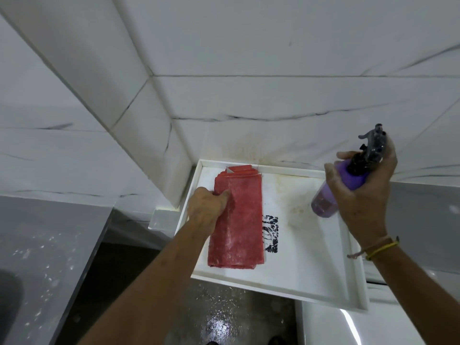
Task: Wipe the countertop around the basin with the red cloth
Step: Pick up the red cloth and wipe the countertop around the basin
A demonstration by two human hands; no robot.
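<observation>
The red cloth lies folded lengthwise on a white rimmed tray against the tiled wall. My left hand grips the cloth's left edge, thumb on top. My right hand holds a purple spray bottle above the tray's right side, its grey trigger head pointing up and left. A grey countertop speckled with white droplets lies at the far left, and the dark curve of the basin shows at the lower left edge.
White marble-look tiles cover the walls, with a projecting column corner just left of the tray. A black printed mark and brownish stains sit on the tray. Wet dark floor lies below; a white glossy surface is at lower right.
</observation>
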